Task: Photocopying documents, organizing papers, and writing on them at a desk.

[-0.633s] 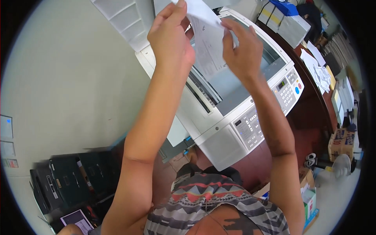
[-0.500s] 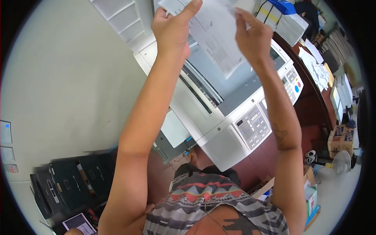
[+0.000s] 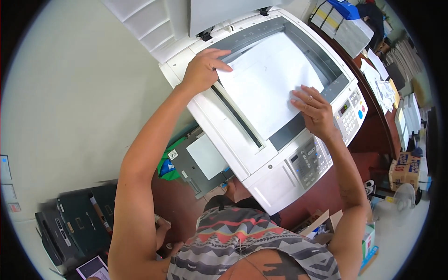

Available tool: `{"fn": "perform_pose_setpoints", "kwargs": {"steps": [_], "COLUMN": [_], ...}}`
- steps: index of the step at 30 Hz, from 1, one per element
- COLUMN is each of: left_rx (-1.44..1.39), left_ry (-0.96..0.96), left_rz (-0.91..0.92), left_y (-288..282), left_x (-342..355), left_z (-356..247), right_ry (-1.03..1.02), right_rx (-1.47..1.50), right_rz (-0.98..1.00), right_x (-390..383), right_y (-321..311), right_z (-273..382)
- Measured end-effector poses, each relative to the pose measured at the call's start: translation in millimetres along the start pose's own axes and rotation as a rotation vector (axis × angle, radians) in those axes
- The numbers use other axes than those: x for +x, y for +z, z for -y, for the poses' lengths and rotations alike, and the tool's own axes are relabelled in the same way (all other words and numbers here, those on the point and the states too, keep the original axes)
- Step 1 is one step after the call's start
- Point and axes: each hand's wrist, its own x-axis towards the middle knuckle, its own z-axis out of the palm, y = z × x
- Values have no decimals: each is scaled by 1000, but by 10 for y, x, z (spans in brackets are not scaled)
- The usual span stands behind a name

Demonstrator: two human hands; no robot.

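Shows white paper (image 3: 261, 88) lying atop the copier (image 3: 228, 137) between the left hand (image 3: 201, 72), open at the copier's left rim, and the right hand (image 3: 318, 113), open near its control panels (image 3: 309, 161), with both apparently in contact, neither clearly nearer, long axis indeterminable.

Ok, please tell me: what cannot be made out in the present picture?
All in the head view:
White paper: underside hidden, facing the copier glass.
Raised lid: far end cut off by the top edge.
Right hand: palm hidden, faces the paper.
Control panel: button labels too small.
Screen at lower left: cut off by the bottom edge.
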Motion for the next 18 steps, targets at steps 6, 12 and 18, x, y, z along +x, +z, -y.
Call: {"fn": "perform_pose_setpoints", "kwargs": {"steps": [6,12,18], "left_rx": [135,174,335], "left_ry": [-222,1,-8], "left_rz": [32,156,337], "left_y": [39,276,412], "left_x": [2,-121,-225], "left_z": [63,-336,-206], "right_ry": [93,140,107], "right_rx": [-47,19,77], "right_rz": [279,317,471], "right_x": [-11,303,195], "right_y": [56,96,282], "right_z": [10,421,634]}}
